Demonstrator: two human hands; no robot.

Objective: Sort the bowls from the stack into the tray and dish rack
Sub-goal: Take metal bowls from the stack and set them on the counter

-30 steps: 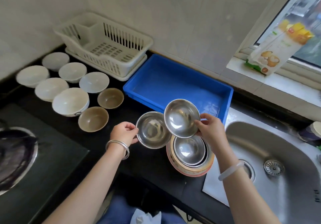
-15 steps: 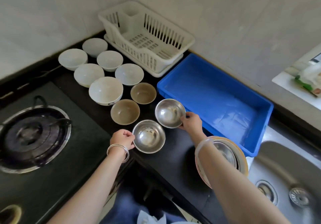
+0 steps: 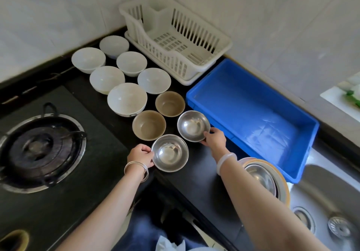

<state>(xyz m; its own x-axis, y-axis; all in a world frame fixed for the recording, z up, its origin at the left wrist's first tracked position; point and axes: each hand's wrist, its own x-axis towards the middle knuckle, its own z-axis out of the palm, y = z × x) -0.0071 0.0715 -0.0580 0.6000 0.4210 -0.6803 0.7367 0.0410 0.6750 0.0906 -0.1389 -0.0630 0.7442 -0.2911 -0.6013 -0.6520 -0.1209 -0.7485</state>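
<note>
the left hand (image 3: 140, 155) fingers pinch the rim of a steel bowl (image 3: 169, 152) just right of them on the black counter (image 3: 196, 174). the right hand (image 3: 214, 138) fingers pinch a second steel bowl (image 3: 193, 125), up-left of them, beside the blue tray (image 3: 253, 112).

Black counter (image 3: 196, 174): bowls (image 3: 126, 99), rack (image 3: 175, 42), tray (image 3: 251, 118), perhaps stack (image 3: 272, 174).
</note>
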